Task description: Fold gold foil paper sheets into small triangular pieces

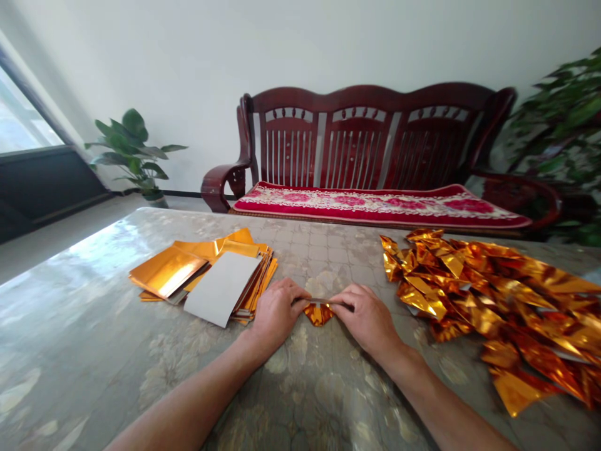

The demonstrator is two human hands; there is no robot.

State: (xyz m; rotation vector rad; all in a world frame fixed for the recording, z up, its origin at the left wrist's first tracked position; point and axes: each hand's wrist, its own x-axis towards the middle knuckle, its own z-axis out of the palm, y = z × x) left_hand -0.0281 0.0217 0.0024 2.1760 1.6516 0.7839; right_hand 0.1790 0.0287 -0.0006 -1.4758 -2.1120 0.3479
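A partly folded piece of gold foil paper (318, 314) is held low over the table between both hands. My left hand (280, 308) pinches its left end, fingers closed. Its right end is pinched between the thumb and fingers of my right hand (365, 316). A stack of flat gold foil sheets (171, 268) lies to the left of my left hand, with a sheet showing its pale grey side (223, 285) on top. Right of my right hand spreads a heap of folded gold foil pieces (498, 288).
The table (117, 357) has a patterned, glossy cover. Behind it stands a dark red wooden bench (357, 144) with a red floral cushion (375, 205). Potted plants stand at the left (134, 153) and right (563, 125).
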